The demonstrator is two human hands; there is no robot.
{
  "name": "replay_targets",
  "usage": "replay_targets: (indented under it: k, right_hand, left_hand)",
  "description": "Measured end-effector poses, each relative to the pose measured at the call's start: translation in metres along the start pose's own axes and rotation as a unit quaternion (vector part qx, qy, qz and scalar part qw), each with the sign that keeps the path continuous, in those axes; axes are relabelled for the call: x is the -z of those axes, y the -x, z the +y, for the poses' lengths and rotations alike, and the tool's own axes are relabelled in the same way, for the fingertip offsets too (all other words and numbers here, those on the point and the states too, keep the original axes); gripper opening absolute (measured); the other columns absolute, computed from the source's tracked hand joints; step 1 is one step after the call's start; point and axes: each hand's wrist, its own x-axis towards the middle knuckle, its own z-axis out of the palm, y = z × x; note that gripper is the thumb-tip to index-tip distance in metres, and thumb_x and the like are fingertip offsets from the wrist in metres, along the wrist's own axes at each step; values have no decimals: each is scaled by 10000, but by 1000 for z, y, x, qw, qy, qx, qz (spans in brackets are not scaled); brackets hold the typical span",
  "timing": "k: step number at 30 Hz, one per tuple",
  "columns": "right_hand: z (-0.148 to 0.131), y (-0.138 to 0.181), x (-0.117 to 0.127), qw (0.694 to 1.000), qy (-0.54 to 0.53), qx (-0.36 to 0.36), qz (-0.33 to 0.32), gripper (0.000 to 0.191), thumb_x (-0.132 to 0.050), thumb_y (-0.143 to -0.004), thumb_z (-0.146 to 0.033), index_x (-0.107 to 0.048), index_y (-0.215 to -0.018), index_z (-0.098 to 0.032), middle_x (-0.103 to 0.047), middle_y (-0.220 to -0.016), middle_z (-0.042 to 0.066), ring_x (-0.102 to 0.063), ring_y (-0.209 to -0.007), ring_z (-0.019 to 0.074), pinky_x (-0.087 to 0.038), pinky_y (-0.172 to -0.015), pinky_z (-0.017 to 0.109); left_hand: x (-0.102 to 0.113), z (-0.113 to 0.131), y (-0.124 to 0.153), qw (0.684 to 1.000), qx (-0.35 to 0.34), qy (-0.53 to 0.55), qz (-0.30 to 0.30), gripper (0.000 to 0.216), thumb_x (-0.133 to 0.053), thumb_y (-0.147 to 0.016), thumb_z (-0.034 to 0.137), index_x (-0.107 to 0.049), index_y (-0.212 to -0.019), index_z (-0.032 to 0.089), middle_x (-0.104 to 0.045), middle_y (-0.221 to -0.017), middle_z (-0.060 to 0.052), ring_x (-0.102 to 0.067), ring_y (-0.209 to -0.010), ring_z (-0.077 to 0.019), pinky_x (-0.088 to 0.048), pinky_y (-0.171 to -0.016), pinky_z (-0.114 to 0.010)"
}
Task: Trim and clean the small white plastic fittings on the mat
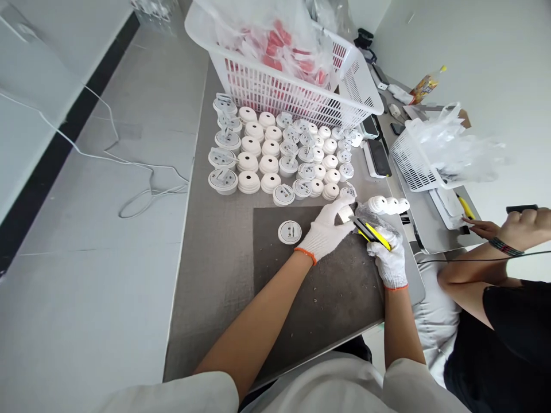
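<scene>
My left hand (327,230), in a white knit glove with an orange cuff, is closed around a small white round plastic part (345,214). In my right hand (390,255), gloved the same way, is a yellow and black utility knife (373,234), its blade end against or very close to the part. A round white disc with a printed label (290,232) lies on the dark mat (275,269) left of my left hand. Beyond my hands stand rows of white domed housings (248,182) and labelled round units (222,180). A grey crumpled bag (365,213) lies beside the knife.
A large white basket (284,86) with bagged red parts stands at the back. White domed parts (390,205) lie in a row at right. A co-worker's arm (473,275) is at the right, near another basket (413,160). A white cable (129,163) crosses the floor.
</scene>
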Motion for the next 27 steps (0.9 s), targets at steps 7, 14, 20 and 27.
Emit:
replay_targets:
  k: [7,14,20,27]
  right_hand:
    - [0,1,-2,1000,-13,-9,7,479,-912,-606,-368,-695,-1008,-227,-654,-699,-3,-513,-471,121,-378,-437,258]
    - [-3,0,-4,1000,-5,6,-3,416,-873,-654,-335,-693,-1016,-239,-607,-618,-28,-479,-438,114,-344,-427,250]
    - [-2,1,-3,1000,7,0,-10,419,-873,-656,-339,-690,-1013,-220,-581,-575,-33,-478,-439,120,-351,-434,251]
    - [1,3,-5,1000,-6,-24,13,466,-879,-645,-315,-689,-1063,-236,-608,-610,-34,-493,-471,113,-390,-453,252]
  left_hand:
    - [1,9,2,999,23,34,5,569,-674,-847,302,-579,-1408,318,-624,-1377,-5,-582,-1247,-238,-394,-1152,-335]
    - [1,8,-2,996,79,-13,27,591,-769,-756,381,-635,-1328,316,-721,-1177,-7,-654,-1096,-258,-416,-1123,-377]
    - [-2,0,-1,1000,19,11,-8,583,-724,-787,288,-616,-1359,317,-696,-1248,-4,-651,-1107,-222,-430,-1117,-344]
    - [-5,-3,-1,1000,3,28,11,483,-677,-838,312,-655,-1320,320,-625,-1370,-6,-617,-1182,-205,-405,-1147,-322]
